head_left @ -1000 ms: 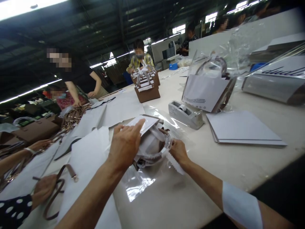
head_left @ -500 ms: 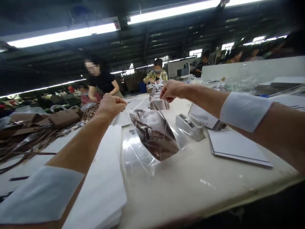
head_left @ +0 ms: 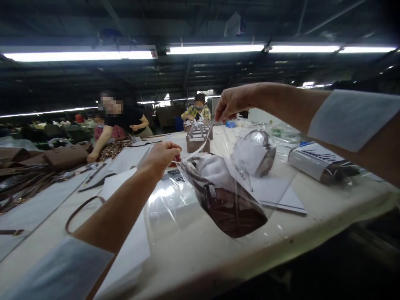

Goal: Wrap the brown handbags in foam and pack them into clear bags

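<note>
A clear plastic bag hangs between my two hands, its mouth pulled apart. My left hand pinches one edge of the mouth with thumb and fingers. Higher and to the right, my right hand grips the opposite edge, fingers closed. Inside the plastic sits a dark brown handbag, tilted, with white stuffing showing near its handles. Its lower end is close to the tabletop; I cannot tell if it touches. Flat clear plastic lies just left of it.
Wrapped handbags and a wrapped bundle with printed lettering stand at right. White sheets lie at left, beyond them brown straps and bags. A row of handbags stands ahead. Two co-workers are across the table.
My view has levelled and shifted. The right hand has risen, drawing the plastic mouth wider and taut. The bagged handbag appears lower and further right in view. One co-worker reaches toward the straps.
</note>
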